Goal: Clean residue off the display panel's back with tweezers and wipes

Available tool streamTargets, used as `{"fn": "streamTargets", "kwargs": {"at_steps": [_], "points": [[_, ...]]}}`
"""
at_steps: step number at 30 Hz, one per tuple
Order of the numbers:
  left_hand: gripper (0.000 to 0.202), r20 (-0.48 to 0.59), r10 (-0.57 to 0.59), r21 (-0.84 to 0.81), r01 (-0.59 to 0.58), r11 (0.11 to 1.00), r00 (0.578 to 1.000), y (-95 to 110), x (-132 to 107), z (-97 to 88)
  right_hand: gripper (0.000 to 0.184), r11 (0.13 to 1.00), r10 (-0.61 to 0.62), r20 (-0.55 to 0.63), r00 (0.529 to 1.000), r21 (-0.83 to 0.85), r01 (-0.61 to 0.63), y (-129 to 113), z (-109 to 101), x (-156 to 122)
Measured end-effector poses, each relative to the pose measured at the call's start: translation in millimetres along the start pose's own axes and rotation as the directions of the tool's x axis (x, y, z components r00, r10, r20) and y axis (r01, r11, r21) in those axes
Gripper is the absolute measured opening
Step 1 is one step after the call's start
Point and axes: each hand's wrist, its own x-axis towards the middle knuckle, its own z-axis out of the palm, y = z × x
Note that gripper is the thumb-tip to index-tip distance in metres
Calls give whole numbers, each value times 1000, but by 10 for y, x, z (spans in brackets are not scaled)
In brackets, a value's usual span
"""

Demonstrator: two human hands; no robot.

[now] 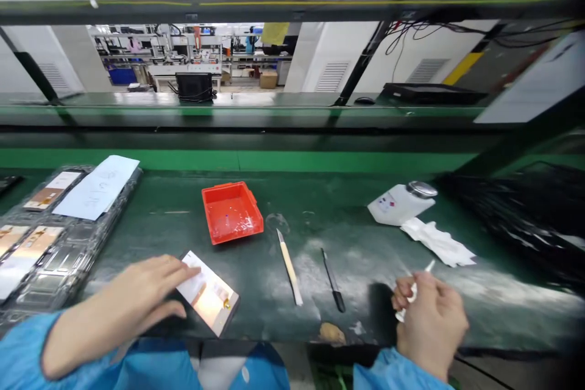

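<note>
Green matting covers the bench (320,317), and near its front edge a flat panel (211,295) with a copper-toned, glossy face lies at an angle, one corner toward the person. The left hand (141,295) lies palm down across the panel's near-left part, fingers spread and pressed flat, which looks like a way to pin the piece so it cannot slide on the mat; nothing is pinched, the fingers simply lie apart on top. The left forearm, in a blue sleeve, comes in low from the left and rests along the bench edge. The right hand (429,320) is curled into a loose fist well to the right of the panel, fingers closed around a small white swab (418,289) whose tip pokes up and away from the knuckles; the wrist is raised a little off the mat, knuckles up, so the tip is kept off the surface. Between the hands lie a pale scraper (289,268) and a black tool (333,280), side by side and apart, handles toward the person, within reach of either hand. A red tray (214,219) sits just beyond the panel. At the left, clear trays (59,256) hold more panels under a paper sheet (98,186). At the right, a white dispenser (400,202) sits just beside a crumpled wipe (439,244).
</note>
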Motion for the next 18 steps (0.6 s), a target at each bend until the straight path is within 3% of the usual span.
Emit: {"fn": "streamTargets", "kwargs": {"at_steps": [2,3,7,10,12,15,17,18], "points": [[49,-34,52,-21,-53,998,998,-19,-85,288,22,999,-45,-3,999,4,45,-33,30,-14],[50,-1,76,-24,-76,997,997,-20,-93,401,21,997,-82,-15,997,10,82,-58,41,-40],[51,7,169,-69,-168,983,986,-7,30,652,22,982,-190,-43,981,-14,190,-188,21,-360],[50,-11,216,-111,-215,970,976,7,162,710,25,982,-121,173,977,-126,144,-253,-50,-795],[51,-13,237,-137,-237,962,971,11,222,733,24,955,-50,370,928,-255,153,-270,-86,-1070],[50,-28,247,-169,-248,954,969,1,257,773,20,876,-40,631,775,-351,331,-275,-71,-1291],[48,-42,242,-179,-246,953,969,-14,254,806,22,786,-53,716,696,-401,472,-265,-29,-1281],[48,-48,240,-179,-245,953,970,-22,249,825,24,724,-58,726,685,-442,530,-251,-7,-1238]]}}
